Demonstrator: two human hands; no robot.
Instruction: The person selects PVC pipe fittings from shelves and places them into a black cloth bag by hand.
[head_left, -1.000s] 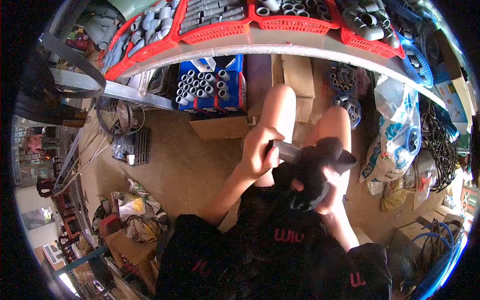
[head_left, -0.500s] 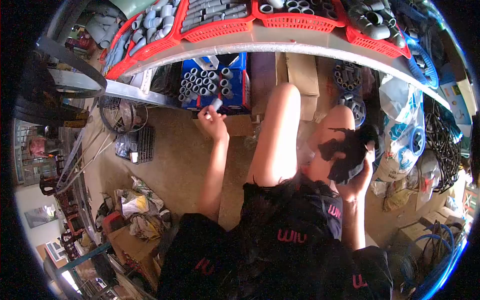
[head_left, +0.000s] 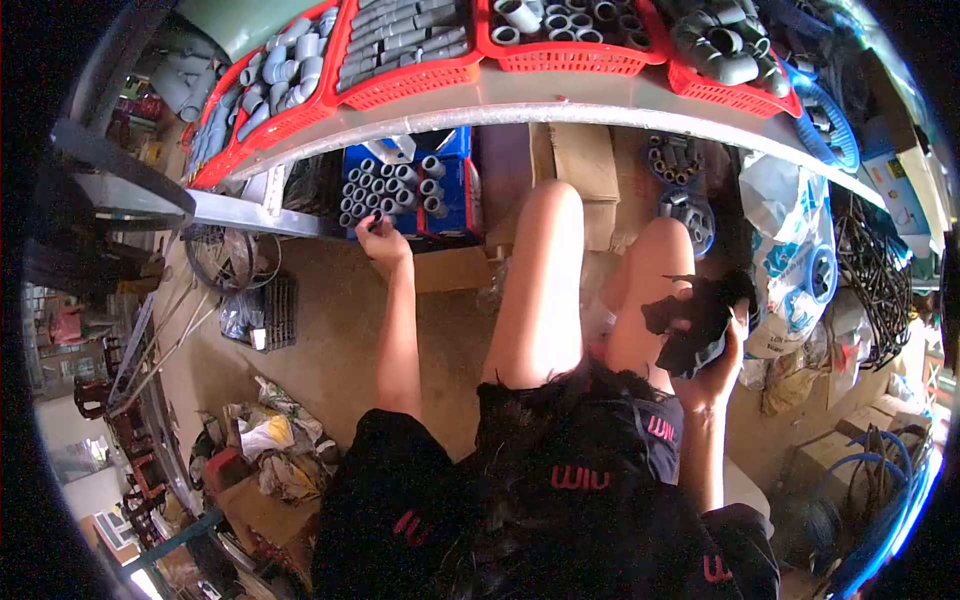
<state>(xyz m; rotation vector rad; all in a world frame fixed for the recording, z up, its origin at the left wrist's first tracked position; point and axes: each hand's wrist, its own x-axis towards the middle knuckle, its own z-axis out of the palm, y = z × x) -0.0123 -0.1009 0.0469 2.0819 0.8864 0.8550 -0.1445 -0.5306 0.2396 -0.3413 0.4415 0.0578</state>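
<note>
My left hand (head_left: 386,246) is at the lower edge of a stack of grey pipe couplings (head_left: 381,183). Its fingers are curled, and whatever sits between them is mostly hidden. The couplings lie with their round ends facing me in a blue box (head_left: 458,222) under the shelf. A second, smaller column of couplings (head_left: 432,188) stands in the box's right part. Over my knee on the right, my right hand (head_left: 722,362) grips a crumpled black piece, cloth-like (head_left: 693,325), its ragged edges hanging past the fingers.
Red baskets (head_left: 410,82) of grey fittings line the shelf (head_left: 520,95) above. Cardboard boxes (head_left: 585,165) and blue containers of fittings (head_left: 688,215) stand beneath it. A metal post (head_left: 255,212) is left of my hand; white bags (head_left: 790,270) are to the right.
My left hand has moved left and forward to the coupling stack; the grey coupling that showed in its fingers is no longer plainly visible. My right hand still holds the black piece.
</note>
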